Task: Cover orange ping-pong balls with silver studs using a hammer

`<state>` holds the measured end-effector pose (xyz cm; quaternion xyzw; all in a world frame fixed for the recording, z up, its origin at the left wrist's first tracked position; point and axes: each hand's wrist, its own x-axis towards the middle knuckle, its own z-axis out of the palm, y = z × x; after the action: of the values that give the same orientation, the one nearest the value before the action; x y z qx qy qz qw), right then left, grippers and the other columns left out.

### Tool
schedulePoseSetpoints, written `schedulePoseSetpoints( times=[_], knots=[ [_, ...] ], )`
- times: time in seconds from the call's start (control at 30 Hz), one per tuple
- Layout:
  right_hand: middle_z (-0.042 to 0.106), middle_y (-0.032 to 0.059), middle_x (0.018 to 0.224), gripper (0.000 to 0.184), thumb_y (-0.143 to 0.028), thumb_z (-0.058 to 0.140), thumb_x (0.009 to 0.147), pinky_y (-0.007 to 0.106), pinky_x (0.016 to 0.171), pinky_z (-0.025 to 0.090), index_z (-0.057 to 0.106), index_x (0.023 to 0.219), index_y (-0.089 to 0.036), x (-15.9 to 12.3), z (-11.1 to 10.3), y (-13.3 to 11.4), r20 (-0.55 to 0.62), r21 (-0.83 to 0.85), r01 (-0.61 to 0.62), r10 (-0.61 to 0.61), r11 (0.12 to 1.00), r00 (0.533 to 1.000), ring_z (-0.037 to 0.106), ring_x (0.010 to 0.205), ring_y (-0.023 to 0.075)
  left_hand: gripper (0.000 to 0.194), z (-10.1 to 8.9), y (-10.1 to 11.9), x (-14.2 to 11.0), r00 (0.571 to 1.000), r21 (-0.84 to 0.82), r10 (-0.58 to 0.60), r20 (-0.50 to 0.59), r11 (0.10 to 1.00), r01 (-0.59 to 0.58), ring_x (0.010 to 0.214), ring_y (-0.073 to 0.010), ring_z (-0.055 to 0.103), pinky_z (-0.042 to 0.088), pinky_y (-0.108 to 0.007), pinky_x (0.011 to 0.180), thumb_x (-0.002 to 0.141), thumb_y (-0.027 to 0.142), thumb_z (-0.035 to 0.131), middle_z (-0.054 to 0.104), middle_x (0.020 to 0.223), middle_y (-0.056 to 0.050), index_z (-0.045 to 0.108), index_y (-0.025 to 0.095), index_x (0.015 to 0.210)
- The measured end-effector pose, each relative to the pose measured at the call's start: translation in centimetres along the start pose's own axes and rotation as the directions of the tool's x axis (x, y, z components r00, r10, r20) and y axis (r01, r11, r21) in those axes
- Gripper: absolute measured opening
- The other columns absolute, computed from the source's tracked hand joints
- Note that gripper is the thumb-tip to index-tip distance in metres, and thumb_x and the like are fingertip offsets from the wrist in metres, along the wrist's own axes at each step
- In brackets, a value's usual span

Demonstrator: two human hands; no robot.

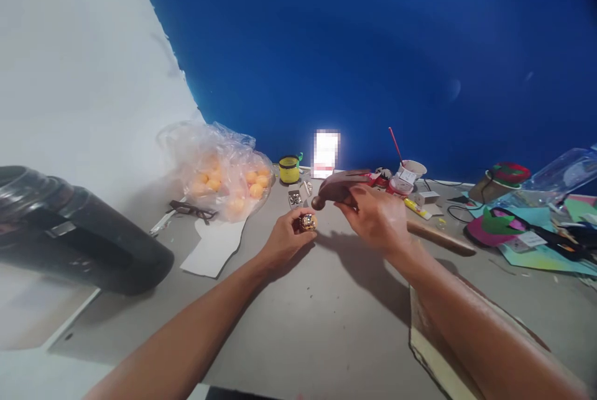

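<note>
A small ball [308, 222], dotted with shiny metal studs and showing some orange or gold between them, is held in the fingers of my left hand [290, 232] just above or on the table. My right hand [375, 216] is closed around a hammer [338, 187] close to its head. The hammer's round striking face hangs a little above and to the right of the ball, apart from it. Its wooden handle sticks out to the right behind my wrist. Just beyond my left hand lies a small box [295, 199] of shiny metal pieces.
Clear plastic bags [233, 179] with several orange balls stand back left, near dark glasses [193, 210] and white paper [217, 247]. A big dark flask [84, 232] fills the left. A yellow cup [289, 170] and a bright screen [325, 154] stand behind. Craft scraps [536, 251] clutter the right.
</note>
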<state>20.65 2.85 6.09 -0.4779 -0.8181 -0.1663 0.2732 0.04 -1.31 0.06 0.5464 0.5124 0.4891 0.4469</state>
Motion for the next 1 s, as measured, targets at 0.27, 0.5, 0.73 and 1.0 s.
schedulePoseSetpoints(
  times=[0.27,0.5,0.73,1.0],
  knots=[
    [0.074,0.0054,0.076,0.016,-0.035,0.065,0.094,0.031,0.059,0.025,0.070,0.093,-0.020,-0.3,0.6,0.1,-0.028,0.002,0.120,-0.120,0.993,0.992,0.062,0.066,0.0188,0.039,-0.1,0.6,0.1,0.995,-0.164,-0.075,0.063,0.983,0.084,0.057,-0.0096,0.052,0.042,-0.025,0.057,0.071,0.028,0.077,0.062,0.075,0.002,0.070,0.015,0.107],
    [0.073,0.0070,0.074,0.025,-0.040,0.062,0.097,0.030,0.061,0.030,0.070,0.088,-0.019,-0.4,0.2,0.1,-0.144,0.013,0.102,-0.099,0.995,0.985,0.062,0.066,0.0195,0.039,-0.2,-0.1,0.5,0.994,-0.314,-0.067,0.085,0.945,0.091,0.056,-0.0067,0.048,0.038,-0.023,0.055,0.063,0.022,0.083,0.059,0.077,0.003,0.069,0.014,0.099],
    [0.072,0.0065,0.071,0.026,-0.038,0.060,0.097,0.031,0.062,0.030,0.070,0.083,-0.019,-0.4,-0.1,0.2,-0.188,-0.014,0.109,-0.109,0.994,0.976,0.061,0.064,0.0193,0.033,0.0,-0.4,0.4,0.994,-0.169,-0.065,0.091,0.982,0.080,0.050,-0.0092,0.051,0.039,-0.024,0.051,0.074,0.032,0.080,0.059,0.063,0.004,0.070,0.014,0.100],
    [0.076,0.0058,0.079,0.016,-0.035,0.066,0.094,0.031,0.059,0.026,0.072,0.094,-0.020,-0.3,0.0,-0.1,-0.005,0.016,0.154,-0.154,0.988,0.988,0.064,0.066,0.0190,0.031,-0.4,0.1,0.3,0.977,-0.150,-0.121,0.174,0.978,0.148,0.049,-0.0109,0.054,0.043,-0.025,0.050,0.076,0.038,0.082,0.059,0.059,0.002,0.067,0.014,0.088]
  ],
)
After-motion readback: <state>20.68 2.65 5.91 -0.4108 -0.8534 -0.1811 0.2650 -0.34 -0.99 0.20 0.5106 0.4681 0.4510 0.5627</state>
